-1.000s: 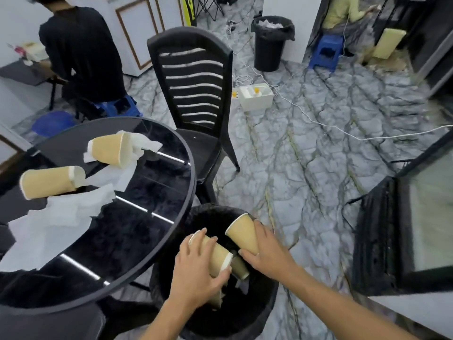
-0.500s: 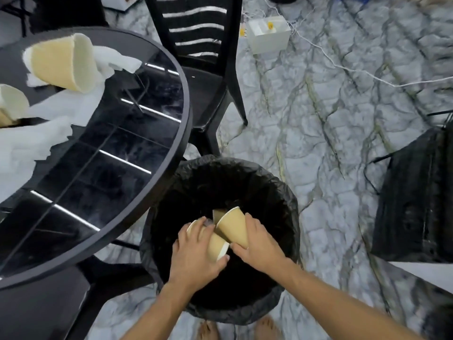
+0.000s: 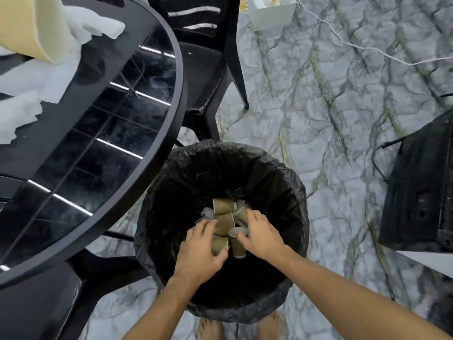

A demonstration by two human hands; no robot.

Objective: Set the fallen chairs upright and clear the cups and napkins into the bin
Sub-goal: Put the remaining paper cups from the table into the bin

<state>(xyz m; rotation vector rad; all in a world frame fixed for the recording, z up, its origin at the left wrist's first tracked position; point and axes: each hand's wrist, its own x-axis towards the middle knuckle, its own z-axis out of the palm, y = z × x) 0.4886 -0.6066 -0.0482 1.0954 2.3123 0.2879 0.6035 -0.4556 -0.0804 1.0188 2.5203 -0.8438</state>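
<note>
Reaching into the black-lined round bin point(image 3: 277, 173), the left hand point(image 3: 199, 251) curls thumb and fingers around a tan paper cup point(image 3: 219, 244); the right hand point(image 3: 263, 238) spreads relaxed fingers over another tan cup point(image 3: 237, 244). More cups point(image 3: 223, 206) lie inside. At the round black glass table's point(image 3: 137, 133) far edge, a large tan cup point(image 3: 31, 25) rests on white napkins point(image 3: 36, 77).

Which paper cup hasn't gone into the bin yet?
The big pale cup lying on its side on the table's top-left napkins. The other cups are already down inside the bin.
</note>
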